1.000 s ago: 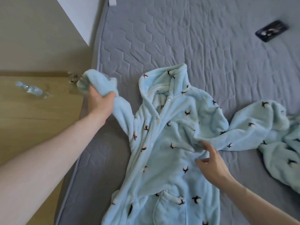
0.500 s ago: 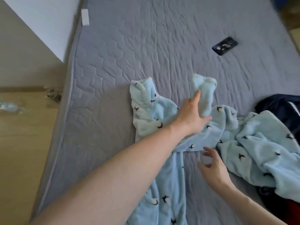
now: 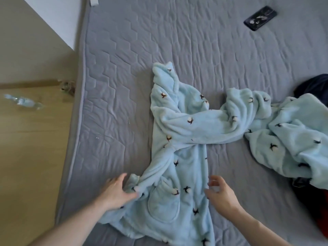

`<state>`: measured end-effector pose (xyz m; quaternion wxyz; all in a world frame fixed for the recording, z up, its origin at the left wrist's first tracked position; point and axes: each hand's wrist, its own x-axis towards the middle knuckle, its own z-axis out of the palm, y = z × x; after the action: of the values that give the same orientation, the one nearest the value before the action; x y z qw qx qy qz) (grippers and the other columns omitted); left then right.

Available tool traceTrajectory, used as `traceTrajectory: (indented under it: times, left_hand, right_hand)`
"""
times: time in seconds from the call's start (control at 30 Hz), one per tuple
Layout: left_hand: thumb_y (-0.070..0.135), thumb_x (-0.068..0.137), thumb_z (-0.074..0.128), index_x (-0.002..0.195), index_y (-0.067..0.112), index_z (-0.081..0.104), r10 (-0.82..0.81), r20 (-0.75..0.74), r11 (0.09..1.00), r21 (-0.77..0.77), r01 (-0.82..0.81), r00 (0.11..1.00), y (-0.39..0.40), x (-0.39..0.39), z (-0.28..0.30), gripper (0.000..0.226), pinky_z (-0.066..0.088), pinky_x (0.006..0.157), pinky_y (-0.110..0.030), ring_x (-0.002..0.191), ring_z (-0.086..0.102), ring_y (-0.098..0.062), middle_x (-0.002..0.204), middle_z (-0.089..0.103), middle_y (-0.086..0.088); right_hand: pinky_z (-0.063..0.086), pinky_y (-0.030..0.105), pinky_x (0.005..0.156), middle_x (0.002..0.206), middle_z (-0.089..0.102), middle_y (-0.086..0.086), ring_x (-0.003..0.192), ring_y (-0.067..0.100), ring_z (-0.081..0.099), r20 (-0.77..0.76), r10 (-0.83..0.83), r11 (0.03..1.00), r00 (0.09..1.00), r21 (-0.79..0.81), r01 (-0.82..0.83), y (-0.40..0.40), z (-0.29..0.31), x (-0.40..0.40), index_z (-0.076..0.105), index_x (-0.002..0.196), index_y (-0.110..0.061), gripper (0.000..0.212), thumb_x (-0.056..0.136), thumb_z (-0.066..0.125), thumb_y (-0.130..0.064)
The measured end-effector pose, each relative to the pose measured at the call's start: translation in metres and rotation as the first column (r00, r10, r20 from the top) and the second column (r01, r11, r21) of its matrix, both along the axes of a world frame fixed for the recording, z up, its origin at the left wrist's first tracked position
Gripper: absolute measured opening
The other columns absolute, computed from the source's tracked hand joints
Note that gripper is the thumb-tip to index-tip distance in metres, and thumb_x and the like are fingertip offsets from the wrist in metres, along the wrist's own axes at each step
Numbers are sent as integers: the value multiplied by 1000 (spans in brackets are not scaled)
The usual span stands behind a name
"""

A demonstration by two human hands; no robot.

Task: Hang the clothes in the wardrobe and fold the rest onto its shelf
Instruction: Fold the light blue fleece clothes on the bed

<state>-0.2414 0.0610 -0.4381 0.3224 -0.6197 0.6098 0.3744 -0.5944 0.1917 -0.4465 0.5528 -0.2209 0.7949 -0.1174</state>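
A light blue fleece pyjama top [image 3: 179, 157] with small dark prints lies on the grey quilted mattress [image 3: 159, 41], collar pointing away from me. One sleeve is folded across its chest toward the right. My left hand [image 3: 116, 190] rests at the bunched lower left hem, fingers straight and thumb against the fabric. My right hand [image 3: 221, 193] hovers at the top's right edge near the pocket, fingers relaxed and holding nothing. A second light blue fleece piece [image 3: 292, 137] lies crumpled to the right, touching the folded sleeve's end.
Dark clothing [image 3: 312, 84] and a red item [image 3: 321, 221] lie at the right edge under the second piece. A black phone [image 3: 260, 17] rests on the mattress at the far right. Left of the bed is wooden floor [image 3: 32, 157] with a plastic bottle [image 3: 21, 102].
My left hand carried the left sleeve across the top to the right, let it go, and came back to the lower left hem. My right hand moved down to the right edge.
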Motion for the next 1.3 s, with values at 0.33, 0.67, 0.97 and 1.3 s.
traceTrajectory:
  times: [0.33,0.67,0.97,1.3]
  left_hand:
    - [32,68,60,74,33,30,-292,-453,920,-374,118,842,105,-45,52,31,41,62,-31,69,55,-16,68,44,16]
    - [0,80,64,128,17,41,-537,-498,843,-326,427,681,162,-147,69,56,46,63,-44,105,53,-26,126,42,-3]
    - [16,92,64,146,23,48,-432,-616,772,125,623,659,166,-152,39,57,45,108,-42,135,49,-26,155,36,5]
    - [24,83,79,114,26,65,397,-568,797,-177,-578,721,-21,-137,-6,34,53,83,-26,91,68,-13,116,65,2]
  right_hand:
    - [65,39,74,106,77,-5,86,17,78,322,-210,972,923,173,161,-12,17,56,67,118,-25,43,90,71,-56]
    - [62,37,77,90,79,4,81,20,75,127,-57,993,990,109,43,-14,20,40,78,96,-16,15,84,68,-16]
    - [49,32,79,105,70,10,97,31,64,-106,117,964,987,250,-88,57,-34,12,68,119,-13,29,94,55,-15]
    - [49,33,85,114,64,-11,92,10,61,-188,-253,967,949,-31,252,-12,-23,-18,52,128,-23,60,84,72,-59]
